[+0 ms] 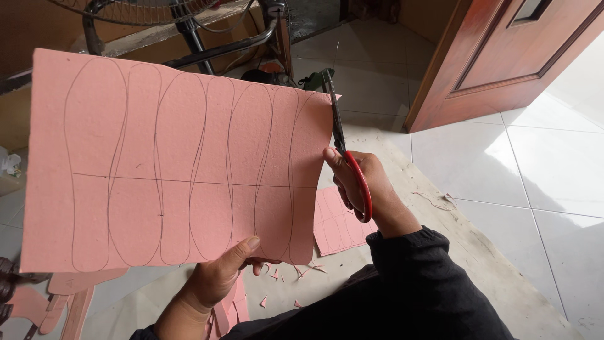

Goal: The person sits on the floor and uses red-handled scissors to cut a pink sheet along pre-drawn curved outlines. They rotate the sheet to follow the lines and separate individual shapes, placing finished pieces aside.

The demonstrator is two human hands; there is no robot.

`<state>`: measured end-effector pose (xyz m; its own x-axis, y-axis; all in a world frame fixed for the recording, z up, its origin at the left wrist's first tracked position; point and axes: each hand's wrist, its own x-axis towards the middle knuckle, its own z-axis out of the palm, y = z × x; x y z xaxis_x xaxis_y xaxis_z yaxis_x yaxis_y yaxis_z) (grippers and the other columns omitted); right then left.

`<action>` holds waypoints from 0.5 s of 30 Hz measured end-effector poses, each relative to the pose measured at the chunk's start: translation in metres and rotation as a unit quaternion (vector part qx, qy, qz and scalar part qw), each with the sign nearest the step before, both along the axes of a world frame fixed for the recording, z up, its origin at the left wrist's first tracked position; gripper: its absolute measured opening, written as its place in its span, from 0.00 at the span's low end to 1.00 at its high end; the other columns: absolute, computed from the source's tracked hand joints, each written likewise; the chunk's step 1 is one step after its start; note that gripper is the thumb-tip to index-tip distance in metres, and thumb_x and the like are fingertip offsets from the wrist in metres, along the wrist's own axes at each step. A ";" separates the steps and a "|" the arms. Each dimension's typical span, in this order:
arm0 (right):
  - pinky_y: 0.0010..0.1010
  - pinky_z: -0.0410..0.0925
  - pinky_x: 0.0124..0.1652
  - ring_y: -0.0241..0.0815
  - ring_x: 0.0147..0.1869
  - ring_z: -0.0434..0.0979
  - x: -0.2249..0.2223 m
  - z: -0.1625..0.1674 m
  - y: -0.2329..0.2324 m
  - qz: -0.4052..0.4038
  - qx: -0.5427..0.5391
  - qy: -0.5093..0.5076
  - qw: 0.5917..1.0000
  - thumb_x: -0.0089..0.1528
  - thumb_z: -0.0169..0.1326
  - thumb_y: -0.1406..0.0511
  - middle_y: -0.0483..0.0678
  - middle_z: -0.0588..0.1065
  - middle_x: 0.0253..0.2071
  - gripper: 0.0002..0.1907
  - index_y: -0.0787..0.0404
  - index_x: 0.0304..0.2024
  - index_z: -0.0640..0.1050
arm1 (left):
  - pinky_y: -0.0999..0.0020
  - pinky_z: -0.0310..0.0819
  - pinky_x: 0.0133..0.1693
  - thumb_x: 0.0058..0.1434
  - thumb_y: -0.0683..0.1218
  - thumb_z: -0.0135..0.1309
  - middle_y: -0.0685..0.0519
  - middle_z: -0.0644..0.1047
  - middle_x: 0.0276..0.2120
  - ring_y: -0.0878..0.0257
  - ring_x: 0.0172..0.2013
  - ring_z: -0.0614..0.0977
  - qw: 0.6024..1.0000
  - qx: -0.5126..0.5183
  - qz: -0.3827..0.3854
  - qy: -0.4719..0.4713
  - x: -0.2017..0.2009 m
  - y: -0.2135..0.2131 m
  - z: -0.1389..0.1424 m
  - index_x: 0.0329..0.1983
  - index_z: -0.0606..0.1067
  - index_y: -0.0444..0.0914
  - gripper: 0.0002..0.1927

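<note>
My left hand (217,274) grips the lower edge of a large pink sheet (176,157) and holds it up in front of me. The sheet carries several pencilled sole-shaped outlines and one horizontal line across the middle. My right hand (358,182) is closed in the handles of red-handled scissors (343,141). Their dark blades point up along the sheet's right edge, near its top right corner.
Another marked pink piece (336,223) lies on a beige mat (453,245) below the sheet. Small pink scraps (296,274) lie scattered near it. Cut pink strips (63,302) sit at lower left. A fan stand (189,31) is behind the sheet, a wooden door (503,56) at upper right, white floor tiles (535,170) to the right.
</note>
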<state>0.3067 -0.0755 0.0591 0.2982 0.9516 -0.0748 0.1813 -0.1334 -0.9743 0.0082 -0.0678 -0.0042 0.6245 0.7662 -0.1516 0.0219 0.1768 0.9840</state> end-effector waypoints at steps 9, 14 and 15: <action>0.26 0.59 0.09 0.32 0.09 0.62 -0.001 0.002 0.002 -0.006 -0.006 -0.001 1.000 0.62 0.51 0.42 0.41 0.62 0.11 0.31 0.57 0.17 0.68 | 0.65 0.74 0.36 0.68 0.49 0.46 0.42 0.85 0.35 0.59 0.31 0.76 1.000 -0.020 -0.002 -0.013 -0.001 0.002 -0.005 0.43 0.80 0.27 0.20; 0.26 0.59 0.10 0.32 0.09 0.62 0.001 0.006 0.003 -0.008 -0.036 -0.022 0.999 0.63 0.50 0.43 0.41 0.63 0.10 0.31 0.57 0.16 0.68 | 0.62 0.74 0.33 0.67 0.48 0.49 0.45 0.81 0.33 0.58 0.30 0.78 0.999 0.014 0.015 -0.032 -0.005 0.005 -0.004 0.41 0.79 0.26 0.18; 0.26 0.59 0.10 0.32 0.09 0.62 0.001 0.006 0.002 -0.003 -0.037 -0.024 0.999 0.64 0.50 0.44 0.41 0.63 0.10 0.31 0.57 0.16 0.68 | 0.63 0.75 0.33 0.67 0.48 0.49 0.46 0.81 0.33 0.59 0.31 0.78 0.999 0.026 0.013 -0.028 -0.006 0.005 -0.004 0.41 0.79 0.26 0.18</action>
